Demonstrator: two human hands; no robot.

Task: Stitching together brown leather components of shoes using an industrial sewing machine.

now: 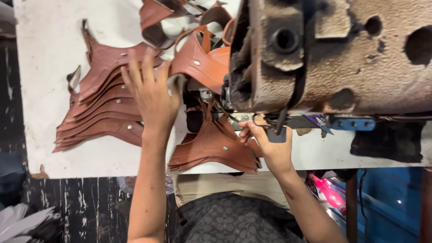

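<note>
A white table (pixel 49 54) with a scuffed, stained top carries the work. A fanned stack of brown leather pieces (pixel 101 112) lies on its left part. A second, smaller stack (pixel 216 148) lies at the near edge. More loose leather pieces (pixel 198 58) are heaped at the far side, beside the worn sewing machine (pixel 333 54).

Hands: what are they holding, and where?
The left hand rests flat on the brown leather stack, gripping nothing. The right hand pinches a small grey tab under the machine.
</note>
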